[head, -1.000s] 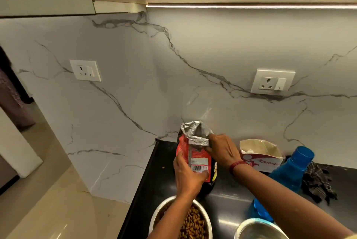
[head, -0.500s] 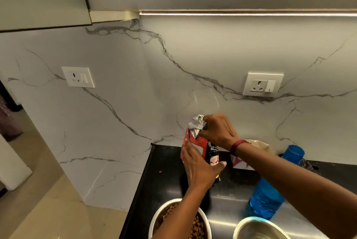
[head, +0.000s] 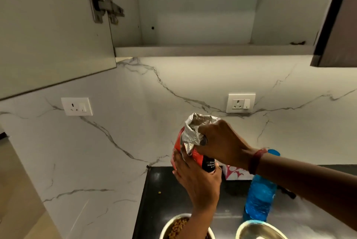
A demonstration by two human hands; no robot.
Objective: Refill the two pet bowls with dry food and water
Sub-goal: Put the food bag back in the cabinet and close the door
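Hands are raised above the black countertop (head: 160, 184): the red, foil-lined food bag (head: 190, 142) is cupped from below by the left hand (head: 197, 182), its crumpled top pinched by the right hand (head: 220, 142). At 6 o'clock, a kibble-filled steel bowl (head: 173, 228) and an empty steel bowl (head: 258, 230) are seen, a blue plastic bottle (head: 259, 200) just behind.

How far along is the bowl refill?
Dry food looks done: the left bowl holds kibble. In hand: both hands, left and right, hold the food bag with its top crumpled. Left: the right bowl shows no water I can make out; the blue bottle stands untouched.
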